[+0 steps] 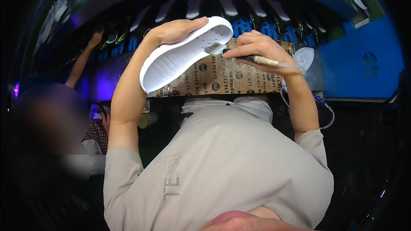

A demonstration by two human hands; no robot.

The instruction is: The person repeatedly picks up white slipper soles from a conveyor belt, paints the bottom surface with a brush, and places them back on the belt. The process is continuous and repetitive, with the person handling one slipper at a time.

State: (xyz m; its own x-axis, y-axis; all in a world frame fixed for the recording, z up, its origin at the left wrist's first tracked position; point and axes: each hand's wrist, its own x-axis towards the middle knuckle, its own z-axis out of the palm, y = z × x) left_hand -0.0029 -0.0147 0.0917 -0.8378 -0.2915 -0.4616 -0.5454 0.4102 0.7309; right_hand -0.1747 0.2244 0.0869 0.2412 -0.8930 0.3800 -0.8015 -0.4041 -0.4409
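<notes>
Two bare hands work above a table covered with brown printed cardboard (214,76), one on each side of a long white moulded shoe sole (165,70) with small holes at its upper-right end and ridges at its lower-left end. It is held up off the cardboard, tilted, its hollow inner face toward the wearer.

The main risk looks like a slip: the left hand (177,31) is clamped on the sole by its upper edge, so a firm push from the right could twist it or tip its unsupported lower end. Too much liquid, if the brush carries any, could run down the slope. The clear tube (291,65) behind the brush could also drag or snag near the wrist and jerk the stroke.

The left forearm (130,81) rises steeply, the wrist bent inward; one digit lies along the rim, the other fingers being hidden behind. The right hand (262,48) is closed, pen-like, on a flat brush with a black neck and tan-wrapped handle (266,60), its bristles at the perforated end; whether they press cannot be told. The right elbow is bent, the forearm (302,102) upright.
</notes>
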